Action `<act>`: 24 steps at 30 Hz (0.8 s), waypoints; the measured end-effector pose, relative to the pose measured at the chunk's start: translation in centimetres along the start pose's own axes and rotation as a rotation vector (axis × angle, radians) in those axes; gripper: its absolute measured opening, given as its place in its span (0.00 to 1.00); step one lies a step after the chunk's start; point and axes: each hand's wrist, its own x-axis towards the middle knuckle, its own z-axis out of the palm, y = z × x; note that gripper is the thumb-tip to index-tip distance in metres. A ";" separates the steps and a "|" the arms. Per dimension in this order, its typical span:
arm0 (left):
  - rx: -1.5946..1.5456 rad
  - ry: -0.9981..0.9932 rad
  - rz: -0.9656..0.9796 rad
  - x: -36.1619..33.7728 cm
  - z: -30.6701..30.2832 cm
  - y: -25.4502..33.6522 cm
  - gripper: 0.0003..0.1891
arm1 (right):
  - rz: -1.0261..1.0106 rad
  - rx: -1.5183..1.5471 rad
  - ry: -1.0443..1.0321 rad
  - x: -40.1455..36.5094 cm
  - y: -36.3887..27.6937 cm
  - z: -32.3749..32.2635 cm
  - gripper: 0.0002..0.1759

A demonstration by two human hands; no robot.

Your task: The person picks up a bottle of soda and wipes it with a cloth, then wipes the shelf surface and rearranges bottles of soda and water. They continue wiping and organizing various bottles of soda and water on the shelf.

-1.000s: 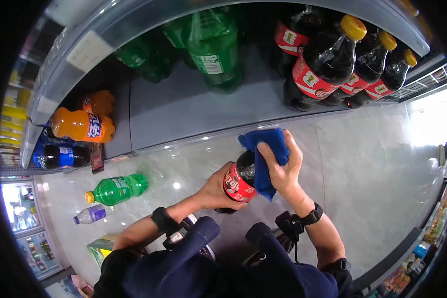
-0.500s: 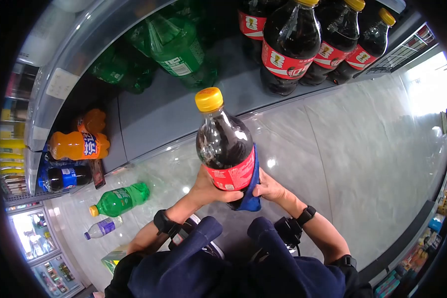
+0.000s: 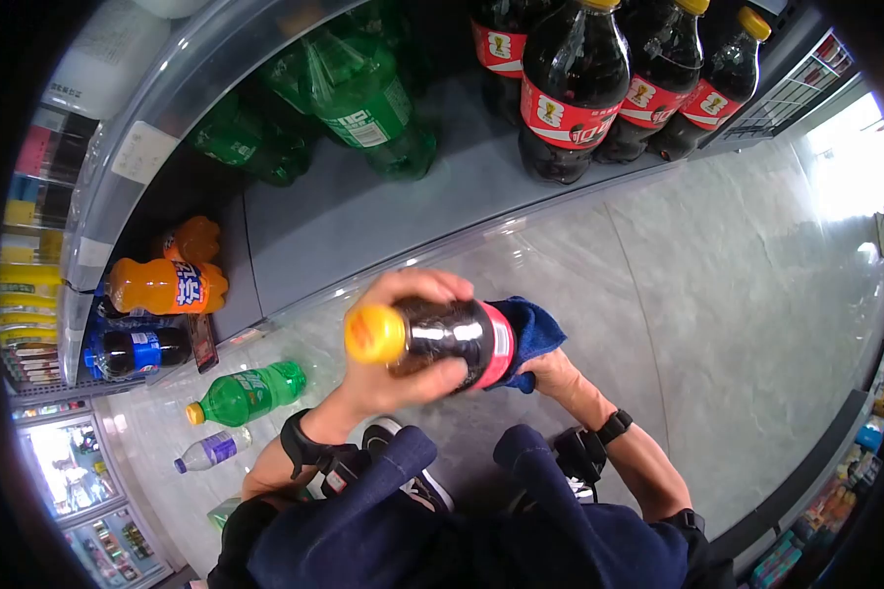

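Observation:
A cola bottle point(image 3: 449, 339) with a yellow cap and red label lies tilted sideways between my hands, its cap toward the left. My left hand point(image 3: 388, 373) wraps round its upper part near the cap, thumb on the near side and fingers on the far side. At the bottle's base, a dark blue cloth point(image 3: 532, 339) is pressed against it by my right hand point(image 3: 552, 373). Most of the right fingers are hidden behind the cloth.
The grey shelf point(image 3: 363, 221) ahead holds green soda bottles point(image 3: 363, 113) and several cola bottles point(image 3: 572, 103). Orange soda bottles point(image 3: 167, 285) lie at its left end. A green bottle point(image 3: 250, 393) and a clear bottle point(image 3: 213, 450) lie on the floor point(image 3: 727, 324).
The cola bottle has gone from upright to tipped sideways, cap to the left and lower. My left hand has moved up to its neck end; my right hand and the cloth have shifted right.

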 end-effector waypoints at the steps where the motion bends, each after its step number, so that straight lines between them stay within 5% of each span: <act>1: 0.029 -0.055 0.146 0.3 0.1 0.1 0.26 | 0.005 0.001 0.002 0.1 -0.3 0.5 0.29; 3: 0.132 -0.260 0.332 1.1 0.5 1.4 0.26 | 0.403 0.797 0.084 0.5 -1.4 2.0 0.30; 5: 0.208 -0.294 0.341 1.4 0.7 2.8 0.25 | 0.506 1.089 -0.169 0.9 -2.4 4.2 0.37; 8: 0.220 -0.263 0.367 1.3 -0.2 2.8 0.25 | 0.517 0.781 0.076 1.1 -2.5 4.9 0.39; 10: 0.192 -0.157 0.358 0.3 -1.2 1.2 0.26 | -0.164 -0.674 -0.237 1.7 -1.3 3.2 0.60; 11: 0.158 -0.085 0.344 -0.2 -1.4 0.6 0.26 | -0.032 -0.486 -0.222 1.1 -1.9 3.5 0.49; 13: 0.102 -0.106 0.317 -0.4 -1.7 0.9 0.25 | 0.619 0.253 0.243 2.0 -1.4 4.7 0.36; 15: 0.205 -0.178 0.302 -0.8 -1.4 1.7 0.26 | 0.655 -0.377 0.187 2.0 -1.3 4.7 0.31; 16: 0.191 -0.166 0.280 -0.9 -1.6 1.7 0.26 | 0.660 -0.386 0.180 2.1 -1.6 4.3 0.31; 19: 0.200 -0.100 0.289 -1.5 -2.5 1.2 0.25 | 0.666 -1.068 0.024 3.3 -4.1 3.0 0.28; 20: 0.238 -0.071 0.284 -1.8 -2.6 1.2 0.23 | 0.841 -1.053 0.084 3.7 -6.6 3.6 0.22; 21: 0.240 -0.053 0.287 -2.1 -2.9 1.0 0.23 | 0.786 -0.679 0.178 3.5 -7.4 2.5 0.20; 22: 0.314 -0.046 0.270 -2.4 -3.4 0.4 0.23 | 0.679 -0.340 0.255 3.4 -8.7 2.1 0.19; 24: 0.397 -0.020 0.205 -3.2 -4.7 -1.1 0.21 | 0.333 -0.199 0.351 3.5 -12.3 3.2 0.23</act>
